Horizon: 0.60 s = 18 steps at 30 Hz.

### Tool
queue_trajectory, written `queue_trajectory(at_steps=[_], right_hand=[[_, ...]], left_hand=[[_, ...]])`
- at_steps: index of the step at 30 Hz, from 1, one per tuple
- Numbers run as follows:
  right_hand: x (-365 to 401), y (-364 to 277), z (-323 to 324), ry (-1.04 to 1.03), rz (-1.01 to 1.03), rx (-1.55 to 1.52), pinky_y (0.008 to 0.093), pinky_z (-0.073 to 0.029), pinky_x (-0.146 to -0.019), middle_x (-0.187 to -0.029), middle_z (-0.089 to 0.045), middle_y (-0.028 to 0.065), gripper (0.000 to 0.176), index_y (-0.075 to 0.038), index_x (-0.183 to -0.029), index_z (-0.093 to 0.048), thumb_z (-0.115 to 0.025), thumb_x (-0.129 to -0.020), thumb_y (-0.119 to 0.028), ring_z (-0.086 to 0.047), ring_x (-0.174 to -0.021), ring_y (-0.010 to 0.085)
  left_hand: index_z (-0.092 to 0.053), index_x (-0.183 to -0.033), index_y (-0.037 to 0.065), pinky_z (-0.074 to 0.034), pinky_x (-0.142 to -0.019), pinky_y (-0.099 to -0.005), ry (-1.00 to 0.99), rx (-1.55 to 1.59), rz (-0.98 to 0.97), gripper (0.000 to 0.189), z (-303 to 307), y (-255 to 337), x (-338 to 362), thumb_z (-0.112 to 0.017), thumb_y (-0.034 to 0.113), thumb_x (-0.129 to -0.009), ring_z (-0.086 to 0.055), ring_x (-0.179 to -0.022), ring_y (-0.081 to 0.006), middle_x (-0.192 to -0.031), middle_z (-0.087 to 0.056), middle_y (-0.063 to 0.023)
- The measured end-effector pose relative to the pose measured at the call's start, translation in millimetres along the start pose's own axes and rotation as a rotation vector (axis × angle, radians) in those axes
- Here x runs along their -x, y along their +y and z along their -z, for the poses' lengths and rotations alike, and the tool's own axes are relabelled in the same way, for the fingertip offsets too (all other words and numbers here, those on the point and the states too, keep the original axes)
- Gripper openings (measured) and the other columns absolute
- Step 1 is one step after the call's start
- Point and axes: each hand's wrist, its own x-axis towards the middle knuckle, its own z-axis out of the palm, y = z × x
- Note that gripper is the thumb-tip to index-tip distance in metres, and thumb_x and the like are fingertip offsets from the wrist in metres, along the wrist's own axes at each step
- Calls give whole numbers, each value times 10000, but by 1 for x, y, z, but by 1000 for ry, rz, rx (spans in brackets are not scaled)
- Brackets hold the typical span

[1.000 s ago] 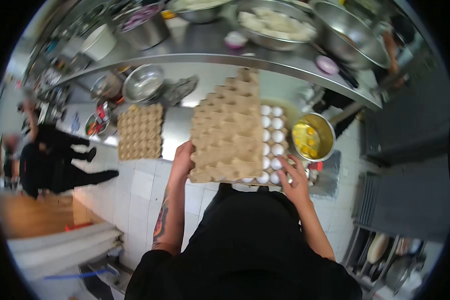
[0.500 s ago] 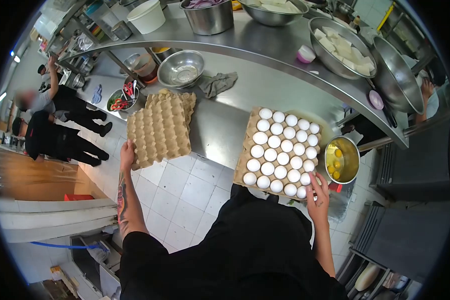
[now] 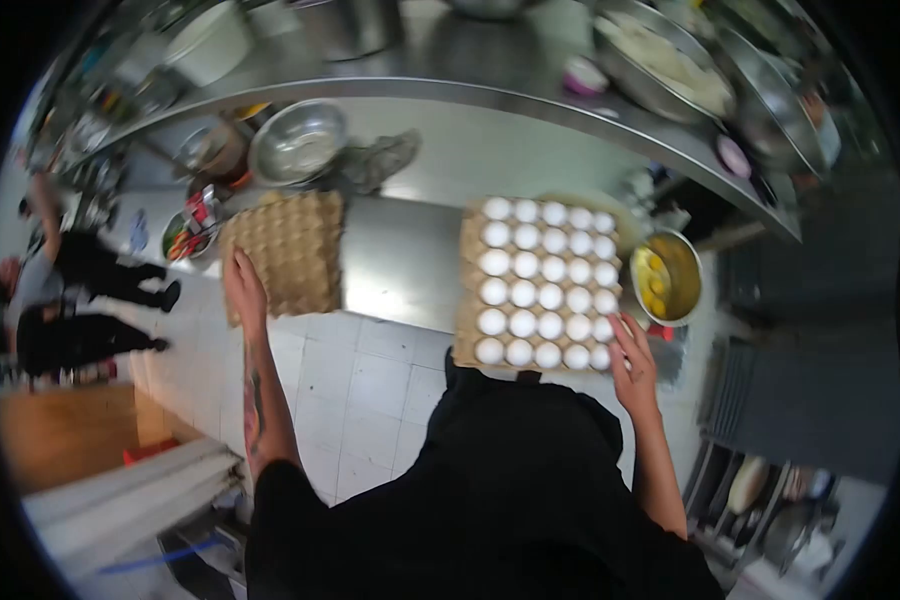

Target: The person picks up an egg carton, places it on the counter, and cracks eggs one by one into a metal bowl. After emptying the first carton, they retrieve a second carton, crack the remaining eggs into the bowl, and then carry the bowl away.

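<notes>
Steel table (image 3: 400, 260) runs across the scene, a steel shelf (image 3: 425, 78) above its far side. At right on the table, the egg tray (image 3: 465, 312), near edge toward the wearer's body. At left, stacked empty cartons (image 3: 295, 250), cups showing. Far left, a steel bowl (image 3: 300, 145); grey cloth (image 3: 385, 162) just right of it. Just right of the egg tray, a metal pot (image 3: 682, 272). Left hand (image 3: 245, 285) released, fingers straight, at the cartons' left edge. Right hand (image 3: 635, 365) at the tray's near-right edge, fingers bent; cannot tell whether it grips. White eggs (image 3: 552, 268) fill the tray in rows. Yolks (image 3: 655, 285) lie in the pot.
</notes>
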Motion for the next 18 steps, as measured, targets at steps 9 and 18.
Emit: queue_trajectory(at_steps=[9, 18], right_hand=[[16, -30, 19, -13, 194, 210, 388, -540, -814, -1262, -610, 125, 408, -121, -1258, -697, -752, -856, -75, -643, -967, 292], [4, 15, 41, -105, 35, -539, 329, -561, -804, -1207, -610, 67, 357, -64, -1152, -595, -780, -852, -7, -664, -998, 171]], left_hand=[[-156, -1644, 117, -302, -1197, -486, -897, 643, 367, 826, -144, 205, 235, -247, 678, -1045, -276, -1512, -320, -1667, -226, -162], [-235, -1608, 96, -341, -1170, -406, -743, 631, 538, 679, -154, 226, 243, -289, 544, -1101, -358, -1445, -283, -1595, -319, -165]])
